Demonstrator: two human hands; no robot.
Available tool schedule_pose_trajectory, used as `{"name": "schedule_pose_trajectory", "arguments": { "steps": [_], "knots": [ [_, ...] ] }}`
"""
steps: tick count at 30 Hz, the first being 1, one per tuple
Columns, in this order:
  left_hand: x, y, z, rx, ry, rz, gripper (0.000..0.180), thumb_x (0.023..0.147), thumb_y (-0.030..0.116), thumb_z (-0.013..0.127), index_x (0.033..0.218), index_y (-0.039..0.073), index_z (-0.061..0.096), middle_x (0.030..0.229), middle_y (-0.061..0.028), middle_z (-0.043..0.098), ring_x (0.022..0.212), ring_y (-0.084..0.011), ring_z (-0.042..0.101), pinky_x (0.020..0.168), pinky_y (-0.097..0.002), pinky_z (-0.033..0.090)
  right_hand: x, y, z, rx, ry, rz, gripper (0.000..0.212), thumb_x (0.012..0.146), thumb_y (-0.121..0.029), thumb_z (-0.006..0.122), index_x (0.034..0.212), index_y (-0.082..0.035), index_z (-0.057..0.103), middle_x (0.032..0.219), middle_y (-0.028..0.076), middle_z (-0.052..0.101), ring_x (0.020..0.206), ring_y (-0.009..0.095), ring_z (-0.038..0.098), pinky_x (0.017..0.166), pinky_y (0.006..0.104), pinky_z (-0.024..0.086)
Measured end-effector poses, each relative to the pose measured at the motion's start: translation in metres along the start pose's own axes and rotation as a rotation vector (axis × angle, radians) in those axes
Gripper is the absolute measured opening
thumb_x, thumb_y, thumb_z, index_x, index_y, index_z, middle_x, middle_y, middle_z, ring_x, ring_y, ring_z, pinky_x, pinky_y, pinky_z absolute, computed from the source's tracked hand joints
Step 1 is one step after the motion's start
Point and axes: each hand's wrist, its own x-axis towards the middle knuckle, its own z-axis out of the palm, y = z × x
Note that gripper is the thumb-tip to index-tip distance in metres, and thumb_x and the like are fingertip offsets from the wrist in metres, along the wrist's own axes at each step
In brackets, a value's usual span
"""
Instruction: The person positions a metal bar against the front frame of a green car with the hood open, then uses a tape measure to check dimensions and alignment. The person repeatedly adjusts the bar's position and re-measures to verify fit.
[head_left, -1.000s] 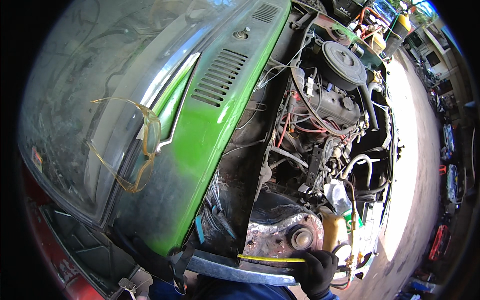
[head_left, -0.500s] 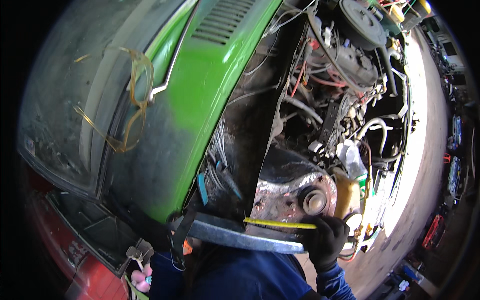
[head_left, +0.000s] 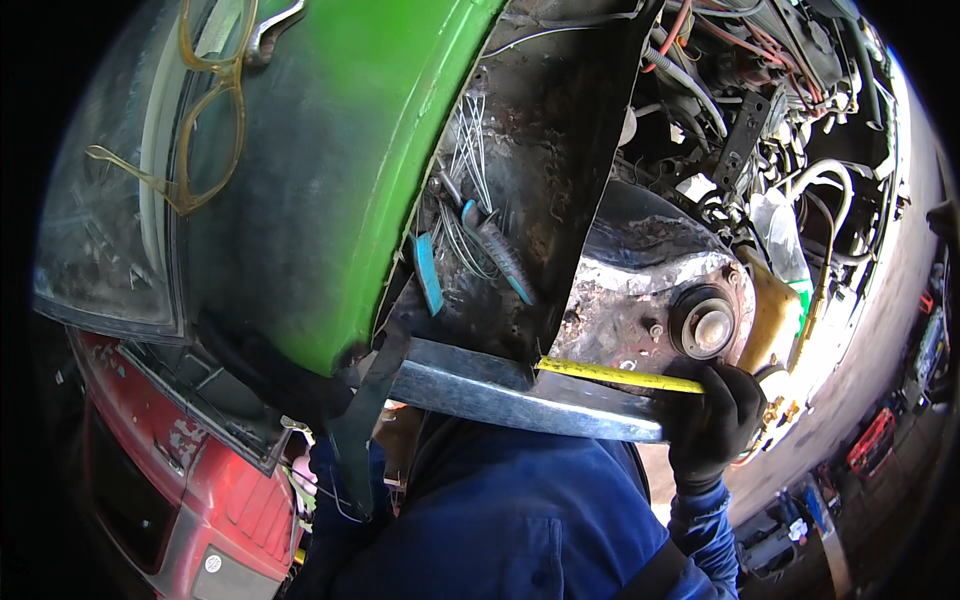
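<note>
Right hand [head_left: 715,420]: one, black-gloved; fingers closed around the tape's outer end.
Left hand: not made out; finger state cannot be told.
Yellow tape [head_left: 620,374]: one, stretched along the metal rail [head_left: 500,392].
Obstruction: one round mount [head_left: 708,325], just beside the tape.
Recess: one blue strip [head_left: 428,275], one blue-handled tool [head_left: 500,255] lodged among wires [head_left: 468,145].
Windscreen edge: one pair of glasses [head_left: 212,140].
Background: one red vehicle [head_left: 225,470].
</note>
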Motion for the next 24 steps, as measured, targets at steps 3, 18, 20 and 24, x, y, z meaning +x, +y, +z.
{"name": "schedule_pose_trajectory", "arguments": {
  "steps": [3, 18, 20, 24],
  "knots": [
    [0.011, -0.004, -0.007, 0.179, 0.435, 0.349, 0.052, 0.096, 0.032, 0.090, 0.136, 0.005, 0.072, 0.126, -0.0116, 0.071, 0.111, -0.0239, 0.067, 0.093, -0.0413, 0.057, 0.000, 0.000, 0.000, -0.006, 0.005, 0.007, 0.025, 0.108, -0.027, 0.077, 0.125, -0.009, 0.078, 0.124, 0.012, 0.074, 0.116, 0.035, 0.068, 0.104, 0.0496, 0.052],
    [0.036, -0.015, 0.010, 0.686, 0.887, 0.785, 0.097, 0.094, 0.072, 0.074, 0.166, 0.013, 0.046, 0.157, -0.0305, 0.052, 0.138, -0.0489, 0.057, 0.109, -0.0615, 0.054, 0.001, 0.002, 0.002, -0.003, 0.014, 0.004, 0.028, 0.099, -0.026, 0.085, 0.122, -0.012, 0.079, 0.119, 0.010, 0.075, 0.112, 0.033, 0.070, 0.101, 0.0484, 0.053],
    [0.037, -0.017, 0.007, 0.710, 0.896, 0.816, 0.103, 0.094, 0.077, 0.072, 0.170, 0.014, 0.043, 0.161, -0.0331, 0.049, 0.142, -0.0523, 0.056, 0.111, -0.0642, 0.053, 0.002, 0.001, 0.002, 0.019, 0.022, 0.010, 0.030, 0.099, -0.028, 0.086, 0.124, -0.012, 0.079, 0.120, 0.009, 0.074, 0.113, 0.032, 0.069, 0.102, 0.0483, 0.053],
    [0.040, -0.020, 0.005, 0.732, 0.921, 0.862, 0.115, 0.093, 0.087, 0.067, 0.178, 0.017, 0.036, 0.169, -0.0381, 0.044, 0.149, -0.0590, 0.054, 0.115, -0.0695, 0.052, 0.000, 0.000, 0.002, 0.006, 0.002, 0.025, 0.031, 0.101, -0.029, 0.085, 0.125, -0.011, 0.079, 0.124, 0.010, 0.072, 0.116, 0.033, 0.067, 0.103, 0.0492, 0.053]
  ]
}}
